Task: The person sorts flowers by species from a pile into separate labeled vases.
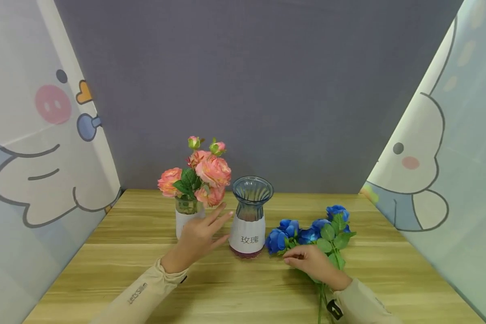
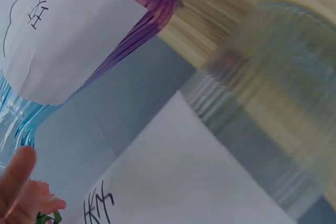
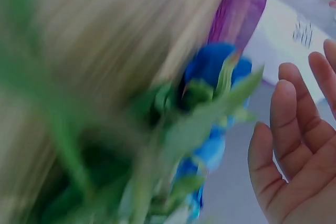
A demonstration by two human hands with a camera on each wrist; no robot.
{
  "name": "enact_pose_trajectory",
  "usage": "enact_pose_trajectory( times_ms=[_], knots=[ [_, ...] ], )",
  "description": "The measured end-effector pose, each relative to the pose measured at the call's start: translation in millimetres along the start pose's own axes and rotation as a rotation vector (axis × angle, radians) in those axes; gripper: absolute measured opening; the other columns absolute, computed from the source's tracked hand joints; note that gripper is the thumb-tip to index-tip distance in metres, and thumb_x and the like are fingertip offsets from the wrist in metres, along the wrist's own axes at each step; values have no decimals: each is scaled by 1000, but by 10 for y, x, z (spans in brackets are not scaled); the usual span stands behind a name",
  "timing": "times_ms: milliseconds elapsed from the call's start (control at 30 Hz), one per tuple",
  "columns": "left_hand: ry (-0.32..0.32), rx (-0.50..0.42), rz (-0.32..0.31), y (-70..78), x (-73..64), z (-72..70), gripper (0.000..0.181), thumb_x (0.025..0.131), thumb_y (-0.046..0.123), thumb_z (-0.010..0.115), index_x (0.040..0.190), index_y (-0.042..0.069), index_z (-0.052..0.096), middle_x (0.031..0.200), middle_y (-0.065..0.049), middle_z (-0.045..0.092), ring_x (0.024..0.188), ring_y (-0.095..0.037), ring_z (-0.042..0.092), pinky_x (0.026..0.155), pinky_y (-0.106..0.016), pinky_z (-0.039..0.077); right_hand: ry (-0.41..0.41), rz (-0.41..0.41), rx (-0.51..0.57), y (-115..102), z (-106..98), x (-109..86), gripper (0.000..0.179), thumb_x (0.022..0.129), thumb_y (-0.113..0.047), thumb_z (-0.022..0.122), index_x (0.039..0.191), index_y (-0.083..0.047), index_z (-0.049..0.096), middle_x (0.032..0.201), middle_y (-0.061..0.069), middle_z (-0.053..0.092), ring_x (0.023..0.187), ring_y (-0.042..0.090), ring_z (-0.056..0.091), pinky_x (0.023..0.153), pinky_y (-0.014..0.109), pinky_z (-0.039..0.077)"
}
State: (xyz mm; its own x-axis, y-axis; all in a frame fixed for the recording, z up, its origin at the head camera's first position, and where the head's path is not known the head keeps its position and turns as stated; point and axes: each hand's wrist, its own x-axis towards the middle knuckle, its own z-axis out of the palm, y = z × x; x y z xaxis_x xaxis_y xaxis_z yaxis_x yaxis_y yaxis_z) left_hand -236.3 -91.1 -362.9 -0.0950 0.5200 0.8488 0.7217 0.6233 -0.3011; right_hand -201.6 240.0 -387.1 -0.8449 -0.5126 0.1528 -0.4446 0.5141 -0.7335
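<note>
My left hand [image 1: 196, 238], fingers spread, is in front of a clear glass vase [image 1: 186, 206] with a white paper label. Pink peony-like flowers [image 1: 213, 171] stand in that vase. To its right is a fluted blue vase [image 1: 251, 211] with a purple base and a label with handwritten characters; its mouth holds no flowers. Over several blue roses [image 1: 277, 240] with green leaves, lying on the table, hovers my right hand [image 1: 313, 263]. Its fingers [image 3: 285, 108] look loosely bent in the right wrist view, with nothing between them. Fingers [image 2: 18, 174] of the left hand show beside the vases.
A wooden tabletop [image 1: 235, 292] lies under everything. Behind it rises a dark grey panel [image 1: 267, 90]. Light panels with cartoon animals [image 1: 44, 135] border the left and right sides. The rose stems [image 1: 321, 301] point toward the table's front edge.
</note>
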Motion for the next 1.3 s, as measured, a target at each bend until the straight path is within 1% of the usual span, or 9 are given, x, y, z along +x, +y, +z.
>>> enact_pose_trajectory(
  times_ms=[133,267,367,500,567,800,1067,1200,1300],
  knots=[
    [-121,8,-76,-7,40,69,78,63,34,90,129,5,59,127,-20,60,41,-2,34,40,-17,27,25,32,-20,56,-201,-119,27,91,-16,66,106,6,69,96,12,69,78,9,63,64,27,51],
    [-179,-19,-140,-14,68,140,84,68,35,87,138,6,51,134,-21,54,45,-6,46,41,-18,28,111,136,25,123,-427,-241,30,91,-16,67,107,9,66,96,15,68,79,13,63,65,30,52],
    [-169,-54,-158,-22,81,199,84,71,32,86,140,4,47,136,-22,52,44,-5,44,40,-16,27,219,290,102,203,-578,-329,32,91,-18,67,106,10,65,86,14,67,70,19,61,63,34,51],
    [-100,-63,-153,-27,114,268,87,68,27,87,139,1,45,135,-25,51,41,-3,28,39,-14,24,317,479,145,334,-727,-448,34,93,-22,64,106,9,64,82,10,64,71,21,58,65,36,52],
    [-58,-76,-140,-26,143,299,91,66,26,89,141,2,43,136,-27,49,41,-4,28,40,-15,25,321,544,163,393,-786,-498,33,94,-21,63,108,9,63,87,7,65,77,22,59,69,37,53],
    [-23,-105,-79,-7,231,376,117,63,27,91,154,13,19,147,-26,34,68,-20,63,47,-23,37,294,701,286,536,-862,-590,33,92,-16,63,115,7,60,91,4,65,78,23,59,69,40,52],
    [-8,-94,-87,13,206,442,117,58,30,92,151,7,25,142,-33,37,90,-30,66,55,-29,50,252,755,281,618,-821,-642,34,90,-19,65,112,6,63,85,3,63,74,20,60,67,40,51],
    [18,-62,-76,25,152,482,130,53,34,94,154,8,15,147,-32,30,87,-29,66,59,-30,52,197,764,309,649,-789,-665,32,90,-17,64,111,6,61,80,2,63,70,17,59,66,38,49],
    [56,-53,-85,49,132,540,133,49,34,95,153,8,16,150,-29,28,79,-26,64,58,-32,52,141,769,323,674,-777,-698,28,90,-16,64,108,5,63,76,0,63,67,14,60,64,37,49]
  ],
)
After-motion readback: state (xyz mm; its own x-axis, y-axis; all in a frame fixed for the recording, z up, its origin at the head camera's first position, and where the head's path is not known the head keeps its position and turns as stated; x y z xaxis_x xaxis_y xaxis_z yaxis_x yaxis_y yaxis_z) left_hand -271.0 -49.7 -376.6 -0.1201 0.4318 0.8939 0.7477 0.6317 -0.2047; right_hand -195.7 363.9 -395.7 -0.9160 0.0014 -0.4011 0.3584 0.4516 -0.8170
